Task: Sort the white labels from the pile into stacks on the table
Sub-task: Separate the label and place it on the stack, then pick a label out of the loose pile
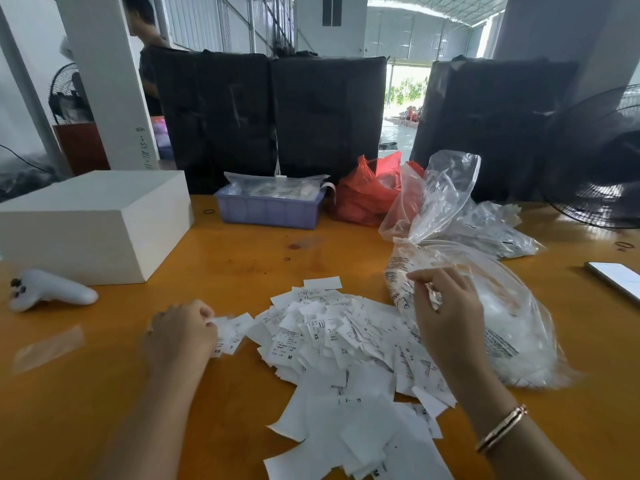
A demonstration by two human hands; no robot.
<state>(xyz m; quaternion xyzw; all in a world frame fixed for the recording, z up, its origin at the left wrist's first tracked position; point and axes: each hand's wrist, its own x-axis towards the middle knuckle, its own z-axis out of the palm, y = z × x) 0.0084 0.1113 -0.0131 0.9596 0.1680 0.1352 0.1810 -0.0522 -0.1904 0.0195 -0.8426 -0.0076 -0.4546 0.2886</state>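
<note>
An orange wooden table (242, 265) fills the lower view, and behind its far edge stand tall black wrapped bundles (270, 112), with a black fan (602, 157) at the right edge. On the table's left sits a white box (90, 220), and toward the back centre a lilac plastic tray (270, 209) holds bagged items, with a red plastic bag (363, 192) just beside it on the right. A large clear plastic bag (491, 306), knotted near the middle and printed with dark text, lies on the right side of the table, its lower bulge holding white material. The pile of white labels (339, 348) spreads across the table's middle and runs toward the near edge, the slips overlapping loosely, some showing size marks such as XS, S and M. The right hand (446, 313), with a rose-gold bracelet (502, 427) on its wrist, is raised over the pile's right edge in front of the clear bag, fingers loosely curled; whether it pinches anything cannot be told. The left hand (183, 330) rests at the pile's left edge, its fingers curled round a few labels (230, 332). A white handheld controller (52, 289) lies at the far left, a phone (616, 277) at the far right, and a small clear film strip (48, 348) near the left forearm.
</note>
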